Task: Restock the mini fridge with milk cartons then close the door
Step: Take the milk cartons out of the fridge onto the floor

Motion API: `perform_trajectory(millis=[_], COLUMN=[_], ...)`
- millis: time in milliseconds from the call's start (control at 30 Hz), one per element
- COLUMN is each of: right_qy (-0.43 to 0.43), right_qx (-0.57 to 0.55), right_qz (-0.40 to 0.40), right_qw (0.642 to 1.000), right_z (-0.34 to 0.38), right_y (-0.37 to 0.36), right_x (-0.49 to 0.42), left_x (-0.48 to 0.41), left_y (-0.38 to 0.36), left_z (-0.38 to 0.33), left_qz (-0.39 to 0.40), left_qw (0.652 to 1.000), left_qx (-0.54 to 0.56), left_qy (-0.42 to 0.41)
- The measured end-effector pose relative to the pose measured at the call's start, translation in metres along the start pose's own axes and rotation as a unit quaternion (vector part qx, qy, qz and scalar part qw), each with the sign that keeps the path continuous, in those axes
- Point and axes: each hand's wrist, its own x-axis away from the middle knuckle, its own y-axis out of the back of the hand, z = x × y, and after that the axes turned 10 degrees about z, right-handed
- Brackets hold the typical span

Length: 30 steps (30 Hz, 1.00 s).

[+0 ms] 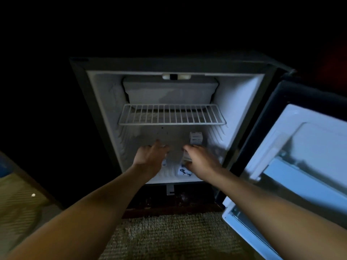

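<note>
Inside the mini fridge (pixel 242 102), the right hand (pixel 201 160) grips a milk carton (pixel 185 170), print unreadable; the left hand (pixel 151 156) is spread wide.

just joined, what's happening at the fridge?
A person is loading the open mini fridge, with both hands on its bottom floor. The right hand rests on a milk carton lying near the front; whether it grips the carton is unclear. The left hand is spread with a bit of another carton showing under it. A small stack of cartons stands at the back right. The wire shelf holds nothing and the door is wide open.
</note>
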Motion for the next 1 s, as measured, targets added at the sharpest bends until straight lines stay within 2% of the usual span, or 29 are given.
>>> perform_trajectory(millis=[100, 333, 433, 700, 833, 1000], right_qy=[0.011, -0.009, 0.002, -0.066, -0.12, -0.192], right_qx=[-0.016, -0.06, -0.088, -0.144, -0.178, -0.158], right_qz=[-0.009, -0.02, -0.073, -0.172, -0.215, -0.184], right_qw=[1.0, 0.998, 0.993, 0.972, 0.953, 0.951], right_z=[0.007, 0.034, 0.04, 0.029, 0.013, -0.02], right_y=[0.019, 0.081, 0.108, 0.155, 0.148, 0.105], right_x=[0.035, 0.148, 0.207, 0.363, 0.435, 0.507], left_x=[0.024, 0.107, 0.144, 0.238, 0.272, 0.292], left_y=[0.036, 0.108, 0.135, 0.192, 0.187, 0.154], left_z=[-0.011, -0.054, -0.079, -0.166, -0.229, -0.305], left_qz=[0.015, -0.017, -0.006, -0.032, -0.019, 0.032], left_qw=[0.999, 0.996, 0.993, 0.97, 0.958, 0.946], left_qx=[0.028, 0.006, -0.014, 0.003, 0.016, -0.001], left_qy=[-0.015, -0.083, -0.114, -0.24, -0.285, -0.322])
